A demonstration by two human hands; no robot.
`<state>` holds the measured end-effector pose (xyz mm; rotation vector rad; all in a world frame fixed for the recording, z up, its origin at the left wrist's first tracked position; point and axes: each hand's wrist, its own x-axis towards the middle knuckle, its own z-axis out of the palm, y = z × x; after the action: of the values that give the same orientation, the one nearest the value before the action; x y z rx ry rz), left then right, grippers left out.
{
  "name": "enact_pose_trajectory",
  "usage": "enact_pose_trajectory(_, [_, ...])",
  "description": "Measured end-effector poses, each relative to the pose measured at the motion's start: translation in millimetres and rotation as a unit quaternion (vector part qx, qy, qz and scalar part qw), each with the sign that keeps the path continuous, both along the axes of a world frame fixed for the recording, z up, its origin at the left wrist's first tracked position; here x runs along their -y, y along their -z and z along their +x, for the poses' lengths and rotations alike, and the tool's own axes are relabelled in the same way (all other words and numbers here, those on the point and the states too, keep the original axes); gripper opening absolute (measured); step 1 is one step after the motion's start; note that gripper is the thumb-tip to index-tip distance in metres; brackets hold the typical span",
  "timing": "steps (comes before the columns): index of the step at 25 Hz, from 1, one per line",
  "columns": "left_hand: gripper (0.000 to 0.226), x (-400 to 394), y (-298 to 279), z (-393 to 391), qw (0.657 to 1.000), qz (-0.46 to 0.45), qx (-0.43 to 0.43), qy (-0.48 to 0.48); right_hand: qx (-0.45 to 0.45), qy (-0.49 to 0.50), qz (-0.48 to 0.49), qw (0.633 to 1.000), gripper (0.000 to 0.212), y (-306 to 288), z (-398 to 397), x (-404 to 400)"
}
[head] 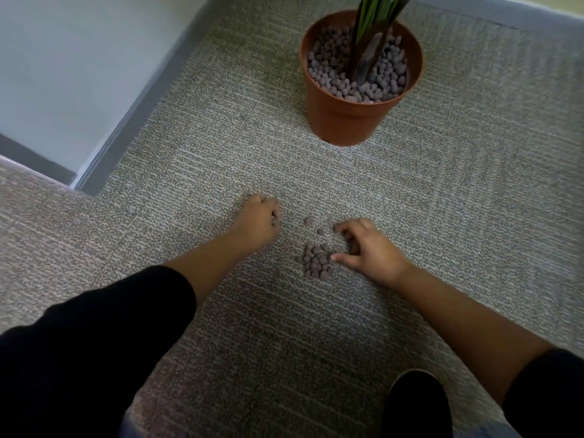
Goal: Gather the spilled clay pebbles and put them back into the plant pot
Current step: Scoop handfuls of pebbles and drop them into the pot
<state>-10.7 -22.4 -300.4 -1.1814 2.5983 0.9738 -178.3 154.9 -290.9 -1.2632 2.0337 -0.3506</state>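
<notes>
Both hands clutch spilled pebbles — pot beyond holds pebbles, plant.

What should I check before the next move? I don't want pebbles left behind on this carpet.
1. Pot upright, opening clear on the near side: ok.
2. Left hand closed on pebbles: ok, a few show at the fingers; how many, cannot tell.
3. Right hand holding pebbles: cannot tell; its curled fingers rest beside the pile.
4. Pile gathered tight: ok.
5. Strays swept in: not ok; two loose pebbles lie beyond the pile.
6. Carpet between hands and pot free of obstacles: ok.
</notes>
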Motion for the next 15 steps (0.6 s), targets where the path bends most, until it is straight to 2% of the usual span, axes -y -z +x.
enact_pose_trajectory(2, [0.02, -4.8, -3.5, 3.3, 0.998, 0.029, 0.049, 0.035, 0.026, 0.03, 0.034, 0.999, 0.074, -4.3, 4.5, 4.7])
enact_pose_trajectory(4, [0.032, -20.3, -9.7, 4.0, 0.991, 0.071, 0.097, 0.06, 0.005, -0.008, 0.07, 0.997, 0.09, -6.6, 18.4, 11.7])
enact_pose_trajectory(6, [0.048, -39.4, -15.0, 2.7, 0.987, 0.088, 0.109, 0.079, -0.023, -0.042, 0.092, 0.995, 0.098, -4.8, 38.3, 17.0])
enact_pose_trajectory(8, [0.06, -59.5, -14.5, -0.8, 0.984, 0.056, 0.116, 0.12, -0.045, -0.04, 0.082, 0.995, 0.09, -2.3, 51.1, 20.6])
enact_pose_trajectory(10, [0.067, -75.6, -12.5, -5.1, 0.982, 0.019, 0.14, 0.123, -0.048, -0.037, 0.065, 0.996, 0.075, -2.2, 57.6, 23.6])
enact_pose_trajectory(12, [0.06, -84.9, -12.0, -10.2, 0.987, -0.006, 0.135, 0.091, -0.045, -0.037, 0.06, 0.996, 0.065, -3.0, 57.1, 26.6])
enact_pose_trajectory(15, [0.053, -85.6, -11.5, -13.3, 0.992, 0.0, 0.105, 0.076, -0.042, -0.03, 0.072, 0.996, 0.064, -1.9, 54.5, 29.4])
